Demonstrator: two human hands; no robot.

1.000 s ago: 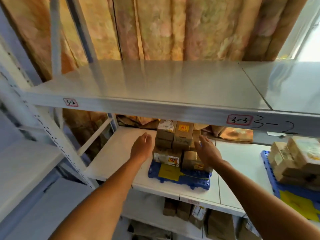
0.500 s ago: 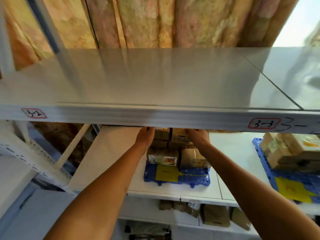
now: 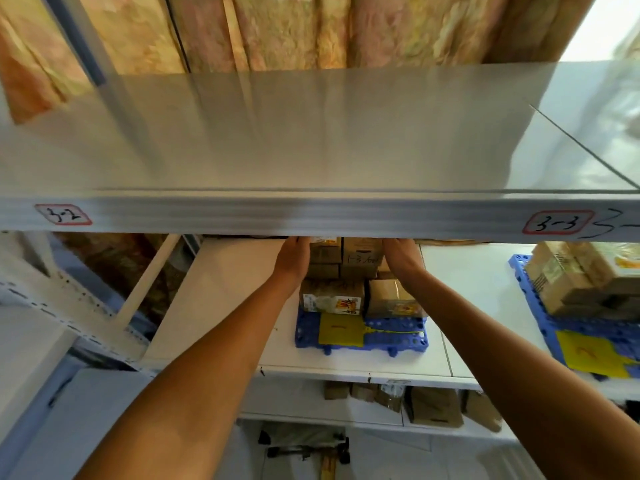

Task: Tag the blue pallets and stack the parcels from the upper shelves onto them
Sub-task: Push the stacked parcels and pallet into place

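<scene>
A blue pallet [image 3: 381, 336] with a yellow tag [image 3: 341, 329] lies on the white middle shelf [image 3: 235, 289]. It carries a stack of brown parcels [image 3: 360, 261], two layers or more. My left hand [image 3: 294, 258] lies against the left side of the upper parcels. My right hand [image 3: 400, 258] lies against their right side. The front beam of the upper shelf [image 3: 311, 216] hides the fingers of both hands and the top of the stack.
A second blue pallet [image 3: 519, 268] with a yellow tag [image 3: 588, 355] and parcels [image 3: 571, 282] sits at the right. The upper shelf [image 3: 311, 140] is bare, with labels 3-2 [image 3: 63, 214] and 3-3 [image 3: 557, 221]. More parcels [image 3: 433, 407] stand on the shelf below.
Both hands have reached deeper under the upper shelf and closed in on the sides of the stack. My view has dropped closer to the shelf beam.
</scene>
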